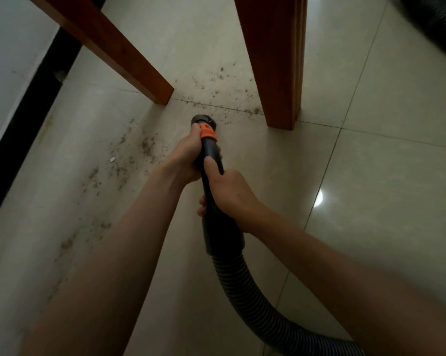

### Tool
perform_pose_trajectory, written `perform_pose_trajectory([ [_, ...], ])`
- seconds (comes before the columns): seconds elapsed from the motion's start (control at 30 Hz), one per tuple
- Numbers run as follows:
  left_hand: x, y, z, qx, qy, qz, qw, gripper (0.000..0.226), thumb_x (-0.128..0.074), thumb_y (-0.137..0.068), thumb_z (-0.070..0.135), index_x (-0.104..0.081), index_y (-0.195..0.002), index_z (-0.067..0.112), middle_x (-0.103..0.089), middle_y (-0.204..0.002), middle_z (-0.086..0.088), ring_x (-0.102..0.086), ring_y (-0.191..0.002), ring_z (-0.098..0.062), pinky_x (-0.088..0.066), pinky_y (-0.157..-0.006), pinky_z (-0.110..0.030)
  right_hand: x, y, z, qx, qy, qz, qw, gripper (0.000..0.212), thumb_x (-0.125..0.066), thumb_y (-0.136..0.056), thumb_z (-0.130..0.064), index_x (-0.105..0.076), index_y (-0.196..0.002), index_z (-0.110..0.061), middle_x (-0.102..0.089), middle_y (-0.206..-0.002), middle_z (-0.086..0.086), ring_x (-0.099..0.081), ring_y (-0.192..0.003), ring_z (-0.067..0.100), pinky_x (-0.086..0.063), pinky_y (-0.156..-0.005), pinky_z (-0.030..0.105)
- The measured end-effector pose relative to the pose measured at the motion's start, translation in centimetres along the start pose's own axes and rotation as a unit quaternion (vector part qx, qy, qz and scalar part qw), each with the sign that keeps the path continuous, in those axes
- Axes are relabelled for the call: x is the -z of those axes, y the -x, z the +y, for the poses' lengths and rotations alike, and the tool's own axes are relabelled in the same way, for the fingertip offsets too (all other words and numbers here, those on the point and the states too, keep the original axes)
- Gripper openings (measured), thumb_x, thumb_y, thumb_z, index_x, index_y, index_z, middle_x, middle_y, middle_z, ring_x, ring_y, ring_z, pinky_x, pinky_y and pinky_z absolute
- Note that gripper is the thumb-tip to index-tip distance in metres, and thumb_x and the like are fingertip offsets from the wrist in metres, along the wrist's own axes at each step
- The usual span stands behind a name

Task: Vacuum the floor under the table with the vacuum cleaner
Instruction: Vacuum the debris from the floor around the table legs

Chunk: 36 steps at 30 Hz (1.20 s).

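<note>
A black vacuum wand (218,224) with an orange collar (208,132) points down at the pale tiled floor, and its nozzle (203,120) rests on the floor between two wooden table legs. My left hand (186,156) grips the wand just behind the orange collar. My right hand (228,192) holds it lower down, above the thick cuff. A ribbed black hose (252,301) curves from the cuff toward the bottom right. Dark crumbs of dirt (216,93) lie scattered ahead of the nozzle and more dirt (129,160) lies to its left.
A slanted table leg (119,50) stands left of the nozzle and a thicker leg (278,60) stands to its right. A black baseboard (29,104) and white wall run along the left. Another stretch of ribbed hose (437,24) crosses the top right corner.
</note>
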<state>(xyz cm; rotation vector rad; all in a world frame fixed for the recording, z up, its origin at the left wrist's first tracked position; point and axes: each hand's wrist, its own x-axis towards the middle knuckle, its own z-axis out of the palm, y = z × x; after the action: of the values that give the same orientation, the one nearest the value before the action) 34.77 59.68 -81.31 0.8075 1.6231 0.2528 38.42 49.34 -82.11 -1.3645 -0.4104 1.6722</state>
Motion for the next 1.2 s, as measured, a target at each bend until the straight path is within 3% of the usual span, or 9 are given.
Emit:
perform_pose_trajectory([
  [0.1, -0.2, -0.5, 0.2, -0.011, 0.010, 0.005, 1.000, 0.057, -0.028, -0.099, 0.052, -0.052, -0.097, 0.000, -0.057, -0.077, -0.011, -0.056, -0.064, -0.019, -0.049, -0.056, -0.029, 0.4, -0.5, -0.1, 0.000, -0.006, -0.010, 1.000, 0.050, -0.036, -0.100, -0.045, -0.053, -0.105, 0.002, -0.060, -0.066, 0.009, -0.060, -0.047, 0.018, -0.051, -0.046, 0.022],
  [0.33, 2.0, -1.7, -3.2, -0.019, 0.099, 0.071, 0.992, 0.066, -0.035, -0.097, 0.051, -0.040, -0.136, -0.001, -0.056, -0.119, -0.017, -0.060, -0.094, -0.027, -0.047, -0.061, -0.032, 0.9, -0.3, 0.9, -0.082, -0.056, -0.117, 0.988, 0.044, -0.040, -0.099, -0.045, -0.048, -0.094, -0.003, -0.055, -0.058, 0.008, -0.057, -0.044, 0.020, -0.052, -0.050, 0.027],
  [0.4, 2.5, -1.7, -4.1, -0.022, 0.122, 0.087, 0.988, 0.063, -0.034, -0.098, 0.048, -0.037, -0.138, -0.001, -0.058, -0.106, -0.014, -0.057, -0.075, -0.021, -0.046, -0.057, -0.030, 0.9, -0.3, 1.0, -0.104, -0.058, -0.144, 0.982, 0.043, -0.039, -0.100, -0.045, -0.047, -0.091, -0.004, -0.054, -0.057, 0.008, -0.056, -0.043, 0.019, -0.052, -0.050, 0.027],
  [0.47, 2.9, -1.8, -4.5, -0.015, 0.136, 0.095, 0.986, 0.062, -0.033, -0.099, 0.047, -0.036, -0.137, -0.001, -0.057, -0.094, -0.012, -0.056, -0.073, -0.020, -0.045, -0.053, -0.030, 0.7, -0.4, 1.0, -0.109, -0.046, -0.154, 0.981, 0.043, -0.038, -0.100, -0.045, -0.048, -0.093, -0.004, -0.055, -0.060, 0.008, -0.057, -0.044, 0.018, -0.053, -0.050, 0.028],
  [0.6, 3.0, -2.1, -3.4, -0.013, 0.127, 0.085, 0.988, 0.063, -0.036, -0.097, 0.050, -0.037, -0.138, 0.002, -0.053, -0.131, -0.016, -0.058, -0.110, -0.027, -0.048, -0.064, -0.031, -0.1, -1.1, 1.0, -0.070, -0.041, -0.111, 0.990, 0.045, -0.039, -0.100, -0.044, -0.050, -0.098, 0.000, -0.056, -0.062, 0.009, -0.057, -0.047, 0.019, -0.053, -0.052, 0.029],
  [0.7, 2.2, -2.1, -2.2, -0.041, 0.092, 0.058, 0.993, 0.059, -0.039, -0.097, 0.049, -0.045, -0.131, 0.001, -0.058, -0.119, -0.015, -0.060, -0.085, -0.022, -0.048, -0.059, -0.030, -0.5, -1.9, 0.8, -0.037, -0.062, -0.069, 0.995, 0.046, -0.040, -0.100, -0.044, -0.053, -0.099, 0.000, -0.057, -0.062, 0.010, -0.059, -0.050, 0.021, -0.054, -0.059, 0.034],
  [0.8, 2.0, -2.3, -1.8, -0.055, 0.069, 0.056, 0.995, 0.060, -0.043, -0.095, 0.050, -0.049, -0.124, -0.003, -0.060, -0.117, -0.017, -0.060, -0.081, -0.022, -0.048, -0.057, -0.031, -0.5, -2.6, 0.6, -0.037, -0.071, -0.060, 0.995, 0.046, -0.039, -0.100, -0.044, -0.054, -0.099, 0.000, -0.057, -0.061, 0.010, -0.059, -0.050, 0.021, -0.054, -0.060, 0.034],
  [1.0, 2.9, -1.6, -3.6, -0.090, 0.113, 0.106, 0.984, 0.035, -0.044, -0.099, 0.031, -0.046, -0.078, 0.003, -0.054, -0.081, -0.011, -0.056, -0.071, -0.021, -0.048, -0.066, -0.032, -0.1, -2.6, 0.3, -0.116, -0.096, -0.143, 0.978, 0.043, -0.037, -0.101, -0.043, -0.049, -0.086, -0.004, -0.052, -0.054, 0.008, -0.055, -0.041, 0.018, -0.052, -0.045, 0.025],
  [1.2, 4.2, -0.6, -6.0, -0.066, 0.149, 0.170, 0.972, 0.035, -0.043, -0.099, 0.029, -0.041, -0.073, 0.006, -0.052, -0.077, -0.009, -0.054, -0.068, -0.019, -0.048, -0.068, -0.034, -0.5, -2.2, 1.1, -0.176, -0.068, -0.215, 0.958, 0.046, -0.036, -0.101, -0.044, -0.048, -0.079, -0.005, -0.052, -0.052, 0.008, -0.054, -0.039, 0.017, -0.052, -0.044, 0.024],
])
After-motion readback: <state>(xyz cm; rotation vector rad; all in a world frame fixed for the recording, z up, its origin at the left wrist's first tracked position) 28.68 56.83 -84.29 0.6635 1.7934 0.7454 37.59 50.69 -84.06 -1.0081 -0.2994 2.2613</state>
